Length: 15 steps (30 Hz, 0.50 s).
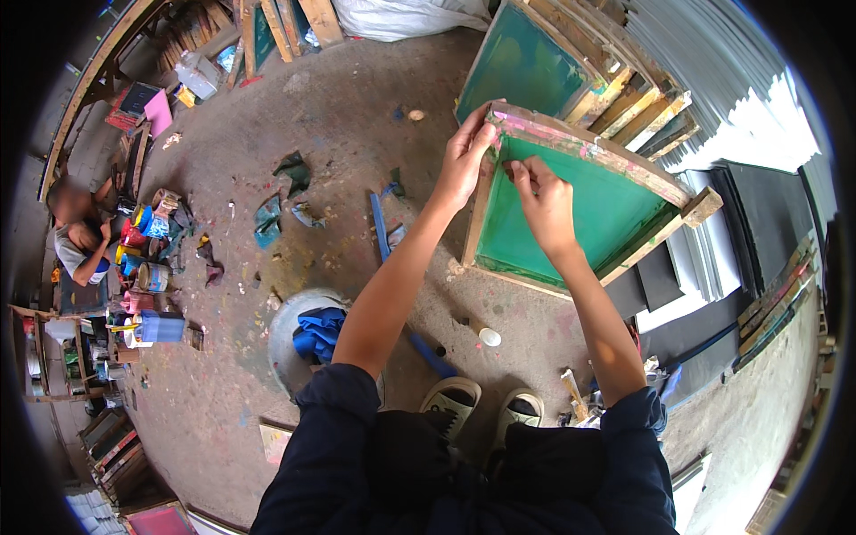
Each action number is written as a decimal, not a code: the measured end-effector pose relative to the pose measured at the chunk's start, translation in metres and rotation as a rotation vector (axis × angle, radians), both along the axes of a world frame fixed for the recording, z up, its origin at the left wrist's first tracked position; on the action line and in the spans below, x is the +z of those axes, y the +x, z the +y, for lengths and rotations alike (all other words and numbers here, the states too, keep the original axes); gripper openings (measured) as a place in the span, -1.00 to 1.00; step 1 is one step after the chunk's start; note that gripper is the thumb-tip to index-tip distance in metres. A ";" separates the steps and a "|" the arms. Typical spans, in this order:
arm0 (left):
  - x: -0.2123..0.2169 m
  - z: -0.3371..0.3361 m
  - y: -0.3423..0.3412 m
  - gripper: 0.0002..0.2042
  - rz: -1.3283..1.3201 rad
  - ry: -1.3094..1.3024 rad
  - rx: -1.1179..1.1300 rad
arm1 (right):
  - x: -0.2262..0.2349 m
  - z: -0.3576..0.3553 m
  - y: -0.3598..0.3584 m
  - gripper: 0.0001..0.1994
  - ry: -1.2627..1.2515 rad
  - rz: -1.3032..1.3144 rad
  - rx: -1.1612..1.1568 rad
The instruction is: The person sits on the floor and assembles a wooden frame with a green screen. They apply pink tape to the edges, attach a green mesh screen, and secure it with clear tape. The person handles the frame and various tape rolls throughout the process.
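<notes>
A wooden screen-printing frame (606, 153) with a green mesh (522, 227) stands tilted in front of me, its wood stained pink and white. My left hand (464, 160) is closed around its upper left corner, thumb on the near face. Over the mesh, close to that corner, is my right hand (546, 203), its fingers curled into a pinch. Something small and dark shows at those fingertips, but I cannot make out what it is. Whether the fingertips touch the mesh cannot be told.
Behind the frame lean several more screen frames (526, 62). A metal basin (283, 343) with blue cloth sits left of my feet. A white bottle (489, 336) and a blue strip (379, 223) lie on the stained floor. At far left, a person (80, 236) sits by paint cans (153, 276).
</notes>
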State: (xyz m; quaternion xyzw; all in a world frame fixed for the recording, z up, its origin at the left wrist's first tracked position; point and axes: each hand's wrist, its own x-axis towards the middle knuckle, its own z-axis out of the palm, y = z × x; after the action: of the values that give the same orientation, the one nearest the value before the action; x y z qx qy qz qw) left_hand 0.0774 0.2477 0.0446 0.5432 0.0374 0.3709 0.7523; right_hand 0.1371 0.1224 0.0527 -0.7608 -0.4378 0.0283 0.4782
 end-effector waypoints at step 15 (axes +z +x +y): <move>-0.018 -0.031 -0.007 -0.82 0.142 0.384 0.468 | -0.022 0.019 -0.019 -0.74 0.514 0.171 -0.067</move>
State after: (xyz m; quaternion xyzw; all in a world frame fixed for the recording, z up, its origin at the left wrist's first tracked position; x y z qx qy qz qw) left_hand 0.0705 0.2162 0.0264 0.6767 0.1433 0.4954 0.5255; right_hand 0.1177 0.1413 0.0306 -0.6233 -0.3631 -0.0355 0.6917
